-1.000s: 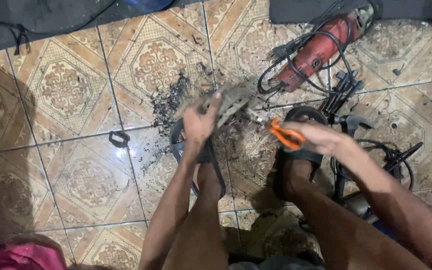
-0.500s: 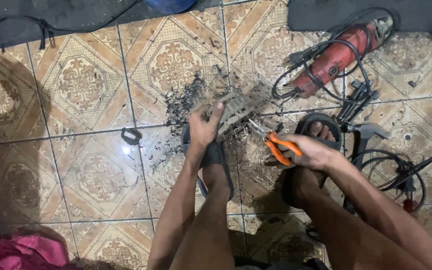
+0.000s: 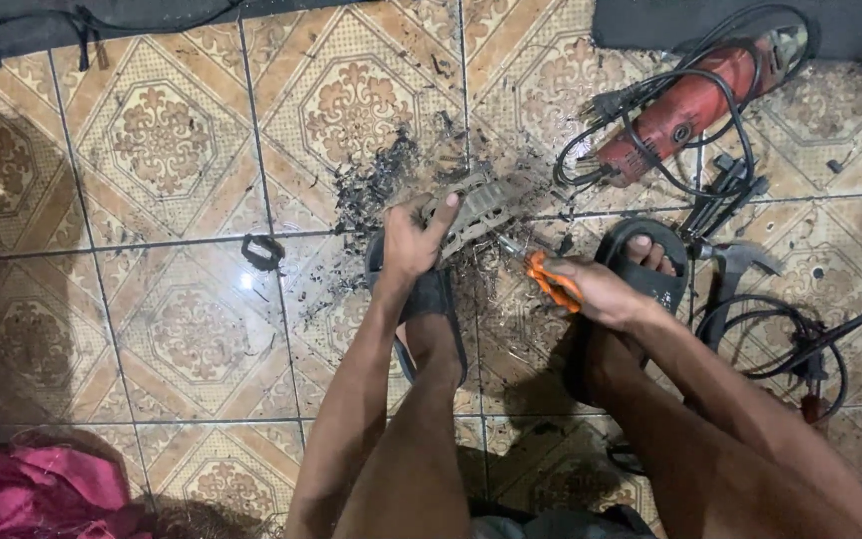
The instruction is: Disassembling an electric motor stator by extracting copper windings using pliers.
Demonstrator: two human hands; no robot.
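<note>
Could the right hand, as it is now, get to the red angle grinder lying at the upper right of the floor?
Probably yes. The right hand is holding orange-handled pliers, so it is not free, but the tiles up to the red angle grinder carry only loose black cables.

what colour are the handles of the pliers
Orange, on the pliers in the right hand; head view.

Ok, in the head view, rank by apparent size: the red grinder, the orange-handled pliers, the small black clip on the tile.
1. Grinder, clearly largest.
2. Pliers, though the right hand hides part of them.
3. Clip, smallest.
All lie on the floor at similar depth, so the order looks safe.
</note>
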